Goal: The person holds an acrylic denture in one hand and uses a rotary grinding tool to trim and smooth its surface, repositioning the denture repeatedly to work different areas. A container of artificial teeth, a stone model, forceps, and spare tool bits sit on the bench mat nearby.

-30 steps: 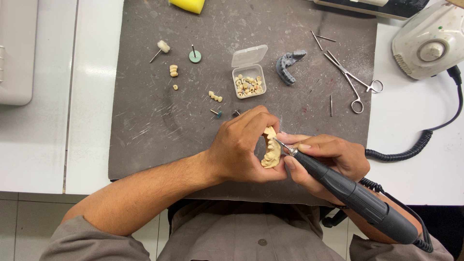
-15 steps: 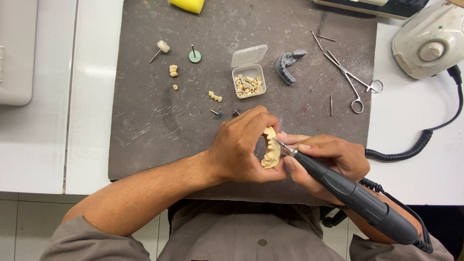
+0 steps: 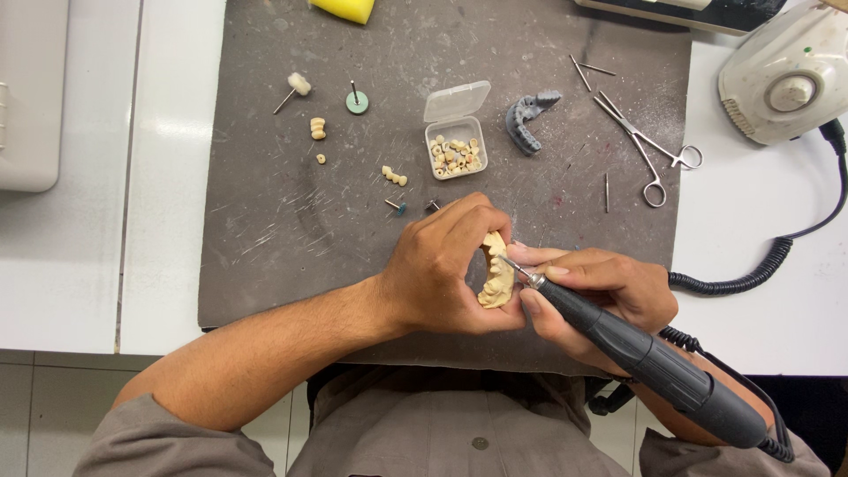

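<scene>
On the grey mat (image 3: pixel 265 221), just below the small clear box (image 3: pixel 456 143) of tooth pieces, the left hand (image 3: pixel 442 269) curls its fingers tightly around a cream dental model (image 3: pixel 496 276). Right of that model, touching it, the right hand (image 3: pixel 601 296) pinches a black rotary handpiece (image 3: pixel 645 358) like a pen (its tip meets the model's teeth), with scissors (image 3: pixel 649 150) well above.

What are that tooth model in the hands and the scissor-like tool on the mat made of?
The tooth model, held by the left hand, looks like matte cream plaster or resin: chalky, no shine. The forceps look like bare polished metal: thin, silvery, glinting.
</scene>
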